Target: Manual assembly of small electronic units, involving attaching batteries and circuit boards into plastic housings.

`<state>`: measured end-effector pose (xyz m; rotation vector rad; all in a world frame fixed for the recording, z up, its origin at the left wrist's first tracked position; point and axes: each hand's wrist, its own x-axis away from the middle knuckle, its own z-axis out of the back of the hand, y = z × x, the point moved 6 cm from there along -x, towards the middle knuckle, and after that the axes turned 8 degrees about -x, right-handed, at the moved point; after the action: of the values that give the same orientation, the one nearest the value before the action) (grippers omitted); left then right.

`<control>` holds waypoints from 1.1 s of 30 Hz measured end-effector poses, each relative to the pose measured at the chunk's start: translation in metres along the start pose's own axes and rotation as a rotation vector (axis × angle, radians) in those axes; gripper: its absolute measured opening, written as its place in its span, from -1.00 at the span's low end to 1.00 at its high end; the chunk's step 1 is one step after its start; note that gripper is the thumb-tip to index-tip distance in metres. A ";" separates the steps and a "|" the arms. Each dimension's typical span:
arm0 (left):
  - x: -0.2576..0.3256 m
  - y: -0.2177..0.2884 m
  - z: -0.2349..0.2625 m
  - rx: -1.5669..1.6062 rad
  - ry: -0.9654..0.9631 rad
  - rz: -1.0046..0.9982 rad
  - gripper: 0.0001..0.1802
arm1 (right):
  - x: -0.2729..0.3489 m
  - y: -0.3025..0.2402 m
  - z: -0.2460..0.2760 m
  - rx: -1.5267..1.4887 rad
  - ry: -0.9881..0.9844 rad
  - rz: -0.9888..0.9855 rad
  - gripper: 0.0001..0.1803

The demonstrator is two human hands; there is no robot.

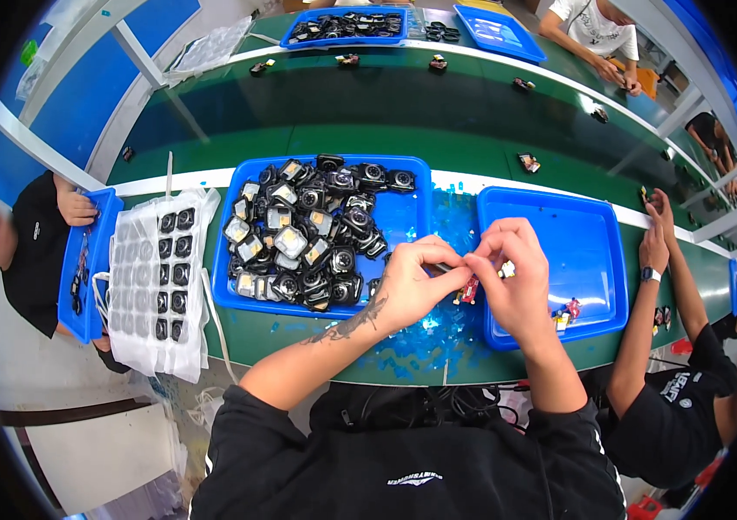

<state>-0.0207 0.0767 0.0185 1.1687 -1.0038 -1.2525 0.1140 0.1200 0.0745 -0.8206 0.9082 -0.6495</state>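
My left hand (420, 282) and my right hand (516, 276) meet fingertip to fingertip above the strip of table between two blue trays. Both are closed in a pinch. A small red circuit board (468, 291) shows under the fingertips, held by my right hand. A pale part (507, 269) shows against the right fingers. What my left finger and thumb pinch is hidden. To the left, a blue tray (222, 260) is heaped with black camera-like housings (310, 198), several with clear or pale windows. The right blue tray (611, 269) holds a small red-and-white board piece (566, 315).
Blue film scraps (420, 342) litter the green table around my hands. A white blister tray (136, 286) with black housings stands at the left. Beyond runs a green conveyor belt (342, 104) carrying small boards. Co-workers sit left, right and across; one person's hands (659, 230) reach toward the belt.
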 end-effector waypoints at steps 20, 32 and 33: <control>0.014 -0.014 -0.020 0.582 -0.288 0.379 -0.74 | 0.015 0.028 -0.002 -0.686 -0.114 -0.344 -0.87; 0.004 -0.018 0.012 0.240 0.114 0.140 -0.73 | 0.053 0.030 0.008 -0.605 0.021 -0.435 -0.81; 0.004 -0.018 0.012 0.317 0.143 0.147 -0.74 | 0.051 0.025 0.003 -0.576 0.003 -0.405 -0.81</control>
<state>-0.0350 0.0722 0.0025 1.3790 -1.1862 -0.9012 0.1441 0.0942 0.0332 -1.5464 0.9528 -0.7458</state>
